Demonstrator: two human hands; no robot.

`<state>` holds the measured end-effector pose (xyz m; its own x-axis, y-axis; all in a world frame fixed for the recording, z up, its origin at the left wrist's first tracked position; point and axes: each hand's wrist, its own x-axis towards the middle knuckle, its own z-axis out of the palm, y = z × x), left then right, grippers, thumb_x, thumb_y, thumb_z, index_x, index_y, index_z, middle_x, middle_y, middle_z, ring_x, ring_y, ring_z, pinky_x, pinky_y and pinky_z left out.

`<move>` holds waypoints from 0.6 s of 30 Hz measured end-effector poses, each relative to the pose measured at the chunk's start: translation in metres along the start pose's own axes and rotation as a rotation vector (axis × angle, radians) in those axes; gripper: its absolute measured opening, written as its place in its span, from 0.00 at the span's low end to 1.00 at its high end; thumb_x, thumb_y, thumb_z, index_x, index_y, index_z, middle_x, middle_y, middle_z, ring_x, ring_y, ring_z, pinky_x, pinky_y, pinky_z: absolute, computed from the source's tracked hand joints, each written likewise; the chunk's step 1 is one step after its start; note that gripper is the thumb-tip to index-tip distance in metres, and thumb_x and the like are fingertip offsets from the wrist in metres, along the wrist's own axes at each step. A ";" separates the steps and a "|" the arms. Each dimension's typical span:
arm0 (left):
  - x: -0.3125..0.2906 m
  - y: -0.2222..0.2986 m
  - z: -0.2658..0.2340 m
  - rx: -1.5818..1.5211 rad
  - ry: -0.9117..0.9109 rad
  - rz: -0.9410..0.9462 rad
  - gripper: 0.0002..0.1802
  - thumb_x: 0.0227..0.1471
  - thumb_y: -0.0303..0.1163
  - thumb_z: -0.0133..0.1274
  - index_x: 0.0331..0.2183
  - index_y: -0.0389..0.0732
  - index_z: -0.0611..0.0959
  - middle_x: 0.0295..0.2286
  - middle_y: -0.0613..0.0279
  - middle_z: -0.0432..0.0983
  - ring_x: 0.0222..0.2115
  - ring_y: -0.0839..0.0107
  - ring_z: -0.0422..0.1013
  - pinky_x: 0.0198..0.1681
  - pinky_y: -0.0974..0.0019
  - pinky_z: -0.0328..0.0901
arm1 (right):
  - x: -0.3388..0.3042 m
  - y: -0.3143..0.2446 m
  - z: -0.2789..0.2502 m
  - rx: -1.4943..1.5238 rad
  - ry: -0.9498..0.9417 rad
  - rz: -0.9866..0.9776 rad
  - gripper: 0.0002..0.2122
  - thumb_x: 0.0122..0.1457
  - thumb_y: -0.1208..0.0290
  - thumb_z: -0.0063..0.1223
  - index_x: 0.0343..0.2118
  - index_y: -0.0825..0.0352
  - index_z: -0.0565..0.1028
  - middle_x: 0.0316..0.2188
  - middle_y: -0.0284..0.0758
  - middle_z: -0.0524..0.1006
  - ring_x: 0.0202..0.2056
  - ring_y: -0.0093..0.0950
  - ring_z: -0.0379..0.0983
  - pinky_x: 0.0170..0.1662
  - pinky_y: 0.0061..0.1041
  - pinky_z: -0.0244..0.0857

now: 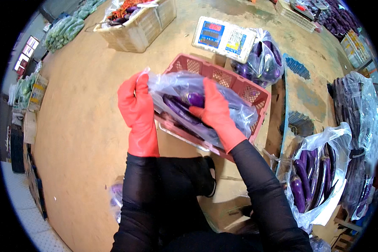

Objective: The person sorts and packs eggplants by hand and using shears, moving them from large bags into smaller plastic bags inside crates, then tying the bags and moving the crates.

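In front of me a clear plastic bag [239, 110] of long purple eggplants [180, 110] lies in a pink plastic crate [256, 98]. My left hand [139, 105], in a red rubber glove, pinches the bag's gathered edge at the crate's left end. Over the middle of the bag, my right hand [217, 112], gloved the same, has thumb and fingers around an eggplant [195, 99] whose rounded end shows between them. How far its fingers wrap is partly hidden.
A digital scale [224, 38] stands behind the crate, beside a filled eggplant bag [262, 59]. An open bag of eggplants [313, 176] sits at right, near a blue-edged bench [308, 94]. A cream crate [134, 31] stands at the back left.
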<state>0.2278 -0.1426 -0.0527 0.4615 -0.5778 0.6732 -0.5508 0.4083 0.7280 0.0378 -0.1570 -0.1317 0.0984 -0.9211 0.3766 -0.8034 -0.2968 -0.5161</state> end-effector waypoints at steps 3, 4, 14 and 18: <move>0.010 0.006 -0.010 0.032 0.023 -0.035 0.08 0.52 0.32 0.55 0.33 0.39 0.83 0.28 0.66 0.76 0.28 0.79 0.69 0.33 0.73 0.65 | 0.020 -0.007 0.004 -0.084 -0.545 0.132 0.41 0.43 0.62 0.62 0.60 0.65 0.52 0.50 0.46 0.68 0.46 0.42 0.69 0.48 0.36 0.64; 0.012 0.006 -0.018 -0.001 0.047 -0.092 0.08 0.52 0.32 0.55 0.33 0.39 0.83 0.28 0.66 0.76 0.28 0.79 0.69 0.33 0.73 0.65 | 0.021 -0.006 0.007 -0.022 -0.404 0.130 0.40 0.43 0.63 0.62 0.59 0.65 0.54 0.50 0.46 0.68 0.46 0.42 0.69 0.48 0.36 0.64; 0.008 0.006 -0.012 -0.212 0.072 -0.339 0.13 0.55 0.36 0.51 0.33 0.35 0.82 0.30 0.65 0.78 0.30 0.80 0.67 0.35 0.74 0.62 | -0.072 0.025 -0.031 0.246 0.074 -0.362 0.33 0.37 0.80 0.51 0.53 0.71 0.63 0.49 0.47 0.68 0.50 0.44 0.65 0.53 0.37 0.59; 0.004 0.010 -0.012 -0.199 0.052 -0.255 0.12 0.55 0.35 0.51 0.33 0.36 0.82 0.31 0.64 0.78 0.30 0.80 0.68 0.35 0.74 0.63 | -0.042 0.004 -0.005 0.157 -0.424 -0.220 0.37 0.39 0.78 0.57 0.57 0.67 0.57 0.44 0.47 0.71 0.43 0.48 0.68 0.46 0.38 0.64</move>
<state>0.2326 -0.1323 -0.0417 0.6044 -0.6445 0.4683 -0.2689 0.3883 0.8814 0.0275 -0.1188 -0.1462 0.5116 -0.8440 0.1611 -0.6417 -0.5001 -0.5815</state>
